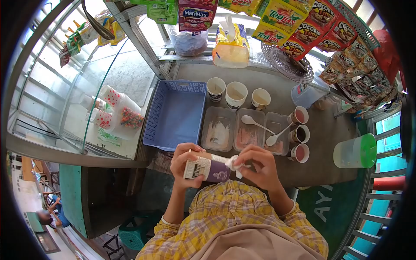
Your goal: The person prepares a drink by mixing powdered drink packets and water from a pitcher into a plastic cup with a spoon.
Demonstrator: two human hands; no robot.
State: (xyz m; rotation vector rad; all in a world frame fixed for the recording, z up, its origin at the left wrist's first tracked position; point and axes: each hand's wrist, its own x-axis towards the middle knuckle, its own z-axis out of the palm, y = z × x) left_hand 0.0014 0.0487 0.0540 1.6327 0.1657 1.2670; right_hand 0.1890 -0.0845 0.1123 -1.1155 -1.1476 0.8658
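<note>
A paper cup (218, 170) with a purple and white print lies on its side in my left hand (184, 162), whose fingers wrap around it. My right hand (259, 167) pinches a crumpled white tissue (234, 164) against the cup's right end. Just beyond my hands are clear plastic tubs: one with white powder (218, 133), one with pinkish powder (247, 138) and a third (272, 119) beside it. A white spoon (255, 123) rests over the middle tub, and another white spoon (277, 135) over the right one.
A blue basket (175, 117) stands left of the tubs. Three paper cups (234, 94) line the back; three with dark or reddish contents (299, 134) stand right. A green-lidded container (353, 151) sits far right. Sachets (281, 21) hang overhead near a tissue pack (231, 50).
</note>
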